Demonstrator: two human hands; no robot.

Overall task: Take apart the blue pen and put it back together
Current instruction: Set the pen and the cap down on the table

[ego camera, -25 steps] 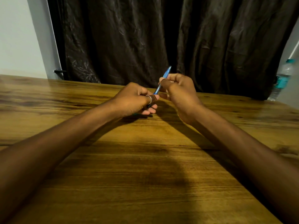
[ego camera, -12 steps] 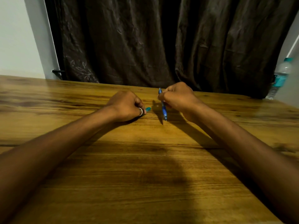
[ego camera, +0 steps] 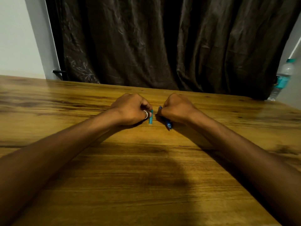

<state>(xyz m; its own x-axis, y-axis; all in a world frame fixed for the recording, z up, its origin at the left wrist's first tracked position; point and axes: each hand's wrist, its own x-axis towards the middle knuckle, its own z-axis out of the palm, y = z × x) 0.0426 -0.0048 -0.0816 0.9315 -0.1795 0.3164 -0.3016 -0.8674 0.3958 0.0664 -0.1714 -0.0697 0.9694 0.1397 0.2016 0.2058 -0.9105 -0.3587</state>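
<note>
My left hand (ego camera: 130, 109), a silver ring (ego camera: 146, 114) on one finger, pinches a short teal plastic pen cap (ego camera: 151, 116) that stands nearly upright on the brown wooden table (ego camera: 146, 176). My right hand (ego camera: 176, 107) is closed around the blue pen body (ego camera: 168, 124), its long axis slanting toward me and rightward, tip low near the wood. Half a second ago the pen stood steeper. The far bottle's (ego camera: 282, 79) teal label is unreadable.
</note>
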